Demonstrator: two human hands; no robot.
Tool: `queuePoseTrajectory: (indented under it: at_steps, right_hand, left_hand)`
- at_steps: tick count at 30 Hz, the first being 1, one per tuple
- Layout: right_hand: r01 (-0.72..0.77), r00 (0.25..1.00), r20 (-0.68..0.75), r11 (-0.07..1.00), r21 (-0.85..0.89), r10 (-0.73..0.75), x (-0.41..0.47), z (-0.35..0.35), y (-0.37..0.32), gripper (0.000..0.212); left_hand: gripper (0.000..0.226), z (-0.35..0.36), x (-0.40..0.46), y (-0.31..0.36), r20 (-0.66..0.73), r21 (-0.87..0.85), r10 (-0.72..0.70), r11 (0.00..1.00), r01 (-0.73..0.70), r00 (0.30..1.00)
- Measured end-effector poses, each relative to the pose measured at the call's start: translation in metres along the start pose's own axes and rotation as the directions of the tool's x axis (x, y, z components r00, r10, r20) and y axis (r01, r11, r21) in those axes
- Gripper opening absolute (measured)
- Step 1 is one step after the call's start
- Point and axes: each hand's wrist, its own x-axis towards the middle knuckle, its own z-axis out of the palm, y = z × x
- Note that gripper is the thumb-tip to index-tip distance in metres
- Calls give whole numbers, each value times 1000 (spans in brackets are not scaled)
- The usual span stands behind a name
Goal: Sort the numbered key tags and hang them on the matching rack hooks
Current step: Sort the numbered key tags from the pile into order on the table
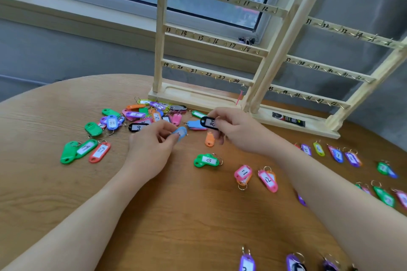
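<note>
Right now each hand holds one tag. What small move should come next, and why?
Probably the right hand should set its black tag down on the table among the sorted tags. Tags 10, 11 and 12 already lie in order there, and the rack hooks look bare, so sorting seems unfinished. The left hand pinches a blue tag.

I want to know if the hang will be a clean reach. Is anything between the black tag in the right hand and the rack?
Nothing visible blocks it. The right hand holds the black tag above the table, just before the rack, whose hooks look bare.
</note>
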Motion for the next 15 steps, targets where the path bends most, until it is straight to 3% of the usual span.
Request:
queuePoseTrajectory:
  at_steps: [9, 12, 15]
  right_hand:
    - [-35, 999, -10, 999, 38, 36, -54, -28, 10, 33]
    - [-54, 997, -45, 998, 43, 56, -78, -33, 17, 25]
    - [-102, 993, -60, 993, 54, 106, -106, -38, 26, 20]
  left_hand:
    - [8, 1, -8, 9, 31, -143, -31, 989, 35, 999]
    - [13, 7, -18, 18, 105, -184, 21, 983, -1, 994]
    - [20, 11, -34, 28, 191, -101, 123, 989, -105, 974]
